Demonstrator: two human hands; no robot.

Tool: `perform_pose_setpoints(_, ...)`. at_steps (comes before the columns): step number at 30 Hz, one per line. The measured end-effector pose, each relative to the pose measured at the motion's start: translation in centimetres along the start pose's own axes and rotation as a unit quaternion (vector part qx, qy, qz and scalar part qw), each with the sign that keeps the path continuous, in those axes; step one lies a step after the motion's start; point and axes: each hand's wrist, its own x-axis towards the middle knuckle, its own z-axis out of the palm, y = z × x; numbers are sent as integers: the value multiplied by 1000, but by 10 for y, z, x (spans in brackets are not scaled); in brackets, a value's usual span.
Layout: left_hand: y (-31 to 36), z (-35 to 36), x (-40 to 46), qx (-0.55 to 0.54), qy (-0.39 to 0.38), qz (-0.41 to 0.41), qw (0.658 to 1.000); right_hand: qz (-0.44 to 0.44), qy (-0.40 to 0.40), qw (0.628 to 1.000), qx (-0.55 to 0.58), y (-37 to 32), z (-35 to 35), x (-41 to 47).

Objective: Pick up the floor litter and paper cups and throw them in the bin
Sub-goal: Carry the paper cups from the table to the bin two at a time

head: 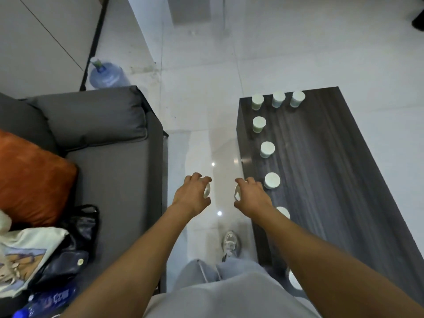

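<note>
My left hand (192, 193) grips a white paper cup (207, 191) from above, out over the floor between sofa and table. My right hand (252, 195) grips another paper cup (237, 193) the same way, beside the table's left edge. Several more paper cups stand upside down along the left side of the dark wooden table (332, 157): one (272, 180) just right of my right hand, one (267, 149) farther on, one (259, 124) beyond that, a row at the far end (278, 99). My right forearm partly hides one cup (284, 211). No bin is in view.
A grey sofa (110, 161) stands on the left with an orange cushion (32, 180), a black bag (75, 237) and a blue bottle (46, 301). A large water jug (107, 75) stands behind it. My shoe (231, 244) is on the glossy tiled floor (202, 88).
</note>
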Motion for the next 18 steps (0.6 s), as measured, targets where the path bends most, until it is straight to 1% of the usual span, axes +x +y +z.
perform_pose_setpoints(2, 2, -19, 32, 0, 1, 3, 1000, 3, 11, 1000, -3, -1, -22, 29)
perform_pose_setpoints(9, -6, -72, 144, 4, -16, 22, 1000, 34, 9, 999, 7, -7, -76, 126)
perform_pose_setpoints(14, -18, -126, 250, 15, -17, 50, 998, 47, 51, 997, 40, -28, -126, 217)
perform_pose_setpoints(18, -28, -179, 332, 20, -16, 78, 997, 66, 67, 994, 47, -51, -175, 290)
